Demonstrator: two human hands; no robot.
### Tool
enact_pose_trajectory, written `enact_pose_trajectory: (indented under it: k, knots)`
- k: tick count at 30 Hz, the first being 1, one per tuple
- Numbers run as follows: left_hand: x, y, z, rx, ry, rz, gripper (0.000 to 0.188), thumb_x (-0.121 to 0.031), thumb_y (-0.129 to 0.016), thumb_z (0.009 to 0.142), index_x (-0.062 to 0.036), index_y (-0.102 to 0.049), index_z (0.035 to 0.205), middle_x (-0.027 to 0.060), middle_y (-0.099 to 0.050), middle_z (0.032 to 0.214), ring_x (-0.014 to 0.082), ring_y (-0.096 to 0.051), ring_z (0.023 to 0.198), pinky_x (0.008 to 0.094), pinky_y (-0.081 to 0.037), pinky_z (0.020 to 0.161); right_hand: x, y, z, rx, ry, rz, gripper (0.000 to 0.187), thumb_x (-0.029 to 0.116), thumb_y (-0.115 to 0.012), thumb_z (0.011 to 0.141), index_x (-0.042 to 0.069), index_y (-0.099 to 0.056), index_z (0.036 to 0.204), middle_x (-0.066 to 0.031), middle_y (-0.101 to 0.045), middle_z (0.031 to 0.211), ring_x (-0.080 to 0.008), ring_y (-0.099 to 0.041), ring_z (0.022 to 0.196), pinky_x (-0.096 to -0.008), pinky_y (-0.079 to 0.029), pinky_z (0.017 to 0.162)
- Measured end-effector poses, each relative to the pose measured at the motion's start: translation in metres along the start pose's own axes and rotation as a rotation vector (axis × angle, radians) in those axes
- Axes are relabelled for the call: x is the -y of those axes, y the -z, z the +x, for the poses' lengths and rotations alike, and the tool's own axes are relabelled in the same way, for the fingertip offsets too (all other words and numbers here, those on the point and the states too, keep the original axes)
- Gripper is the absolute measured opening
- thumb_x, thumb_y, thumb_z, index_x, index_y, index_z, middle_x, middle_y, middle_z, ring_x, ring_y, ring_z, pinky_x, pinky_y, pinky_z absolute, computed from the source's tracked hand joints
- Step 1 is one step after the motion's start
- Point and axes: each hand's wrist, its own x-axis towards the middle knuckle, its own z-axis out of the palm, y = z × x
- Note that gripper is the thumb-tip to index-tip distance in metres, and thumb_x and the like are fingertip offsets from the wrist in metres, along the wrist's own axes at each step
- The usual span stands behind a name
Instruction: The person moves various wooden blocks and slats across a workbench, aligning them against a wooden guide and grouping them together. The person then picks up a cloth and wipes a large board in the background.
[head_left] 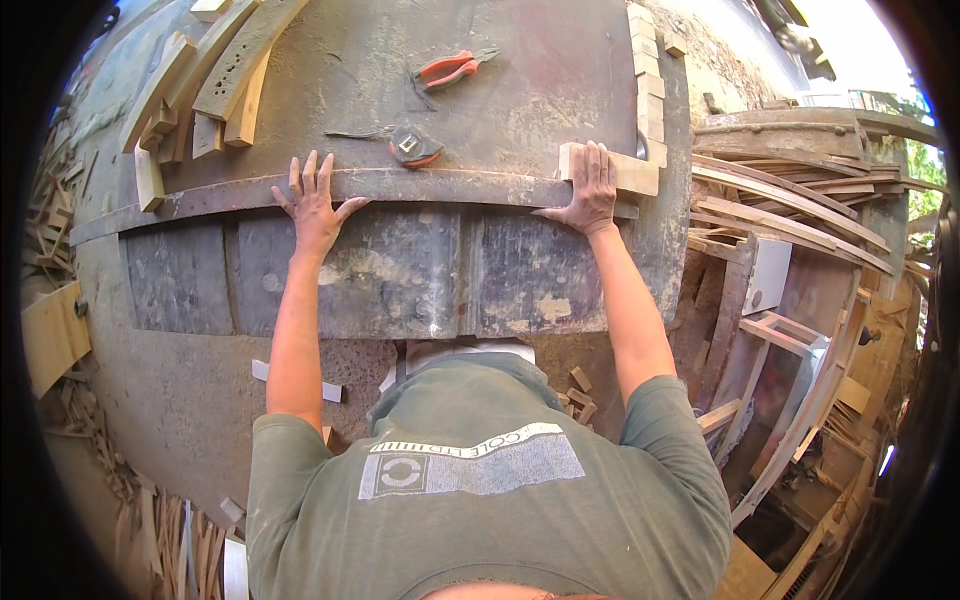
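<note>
Spreads the left hand [317,208] across the long bar [450,187] at ten o'clock, with fingers fanned, gripping nothing. Lays the right hand [590,200], between one and two o'clock, with fingers flat over a pale wooden block [637,175] and thumb stretched away, not closed round it. Shows a row of small blocks [650,95] at one o'clock, along the tabletop [550,120], seemingly lined up already. Shows curved timbers [237,85] loosely heaped toward ten o'clock, apparently not yet arranged. Includes a tape measure [408,150] at eleven and pliers [447,70] at twelve, both untouched. Cannot tell the amount of work remaining.
</note>
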Motion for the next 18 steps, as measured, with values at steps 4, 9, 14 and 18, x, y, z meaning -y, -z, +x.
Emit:
enact_pose_trajectory:
  k: [4, 9, 14, 18]
  knots:
    - [0.0, -0.002, -0.003, -0.009, 0.011, 0.003, 0.101, -0.077, -0.067, 0.079, -0.0249, -0.037, 0.16, 0.0002, -0.027, 0.169, 0.0287, -0.009, 0.16, 0.0758, 0.004, 0.119, 0.001, -0.004, -0.002, 0.003, 0.004, -0.002, 0.141, 0.094, -0.071, 0.052, -0.003, -0.046, 0.151, -0.0313, -0.044, 0.152, -0.0509, -0.039, 0.145, -0.062, -0.028, 0.122]
    - [-0.003, -0.001, -0.001, -0.024, 0.008, -0.036, 0.099, -0.08, -0.065, 0.079, -0.022, -0.041, 0.156, 0.0024, -0.029, 0.168, 0.0285, -0.008, 0.16, 0.0745, 0.006, 0.119, -0.003, 0.0, -0.003, -0.009, 0.006, -0.029, 0.141, 0.091, -0.074, 0.051, -0.003, -0.045, 0.152, -0.0312, -0.043, 0.152, -0.0505, -0.038, 0.146, -0.0622, -0.028, 0.122]
    - [0.005, -0.009, 0.007, 0.028, 0.038, -0.03, 0.097, -0.08, -0.067, 0.078, -0.0173, -0.043, 0.149, 0.0071, -0.029, 0.164, 0.0311, -0.012, 0.158, 0.0769, 0.005, 0.118, 0.002, 0.015, 0.009, 0.031, -0.012, -0.032, 0.143, 0.087, -0.078, 0.049, -0.002, -0.04, 0.155, -0.0304, -0.041, 0.154, -0.0503, -0.036, 0.147, -0.061, -0.027, 0.123]
    - [0.01, 0.02, 0.014, 0.122, 0.13, -0.048, 0.098, -0.079, -0.069, 0.079, -0.0147, -0.042, 0.148, 0.0125, -0.03, 0.158, 0.0343, -0.018, 0.156, 0.0792, 0.001, 0.117, 0.011, 0.021, 0.037, 0.078, -0.038, -0.003, 0.145, 0.087, -0.078, 0.049, -0.003, -0.038, 0.156, -0.0301, -0.039, 0.155, -0.0505, -0.035, 0.147, -0.0604, -0.026, 0.124]
